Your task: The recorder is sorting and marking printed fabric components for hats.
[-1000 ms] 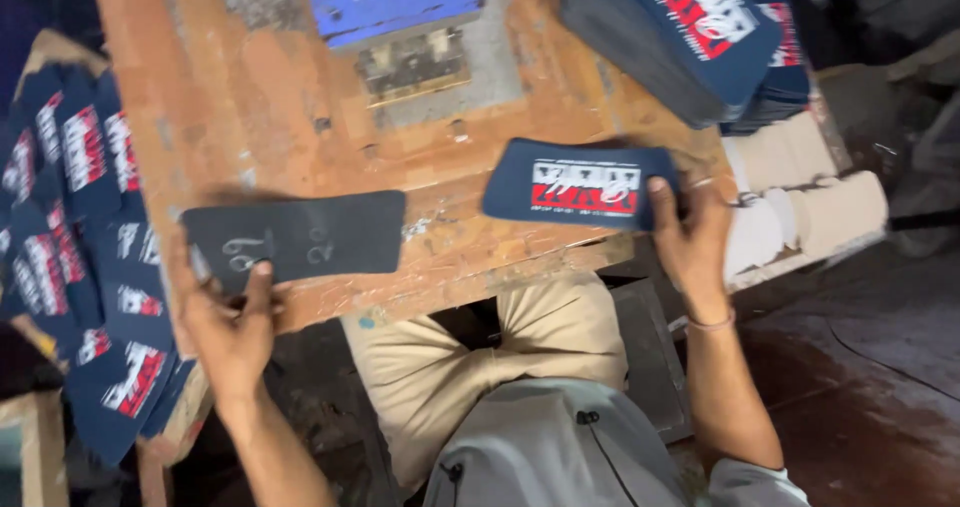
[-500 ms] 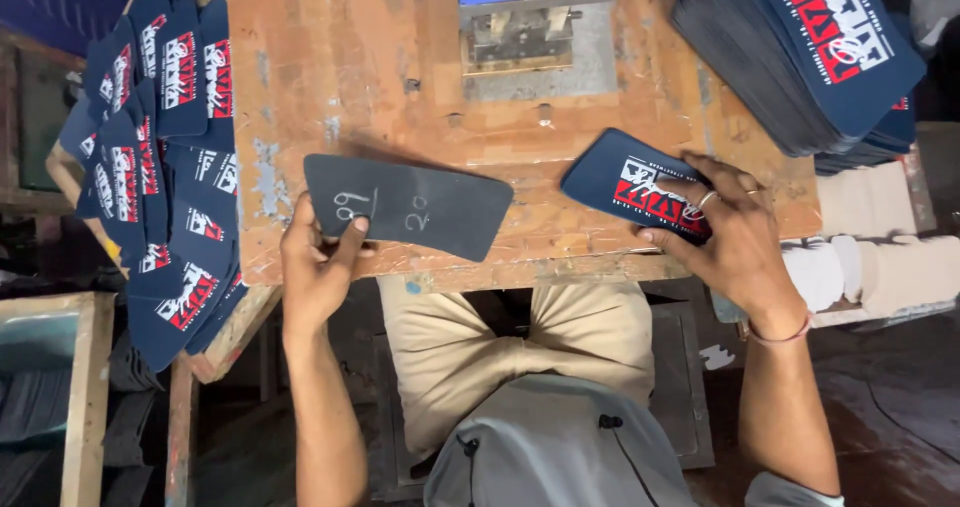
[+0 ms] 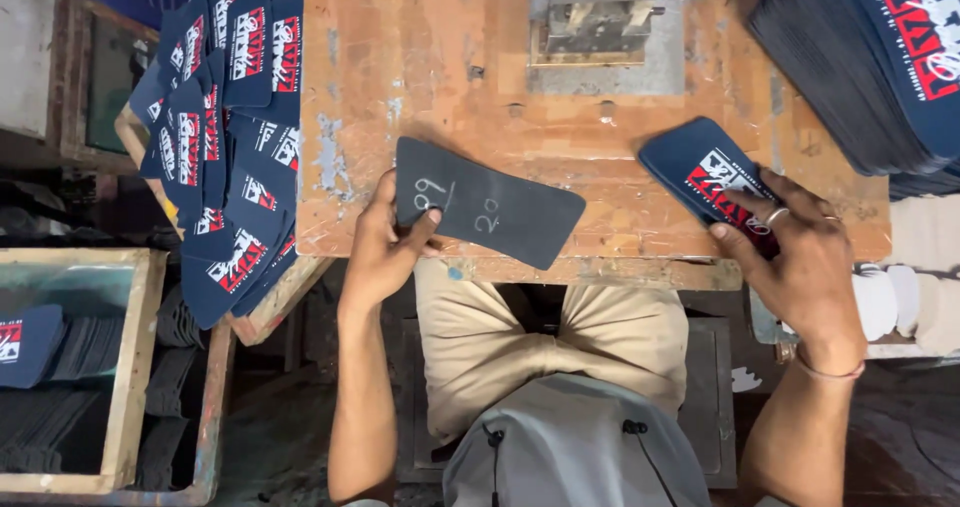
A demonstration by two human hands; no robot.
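Here the left hand [image 3: 385,242] pinches a dark blank sheet [image 3: 490,202], fingers curled.

The workbench [image 3: 420,67] serves as the landmark. On its near edge, left of centre, lies a flat sole piece [image 3: 500,212], with the left hand [image 3: 380,252] gripping its left end. On the bench's near right part lies a printed sole piece [image 3: 705,172], the right hand [image 3: 805,257] resting on its near end. At the bench's far side, right of centre, sits a metal fixture [image 3: 600,32]. On the bench's far right corner stands a stack of printed pieces [image 3: 880,57]. Just left of the bench, a fanned pile of printed pieces [image 3: 230,137] lies on a board. Further left and nearer, a wooden box [image 3: 130,367] holds more pieces.
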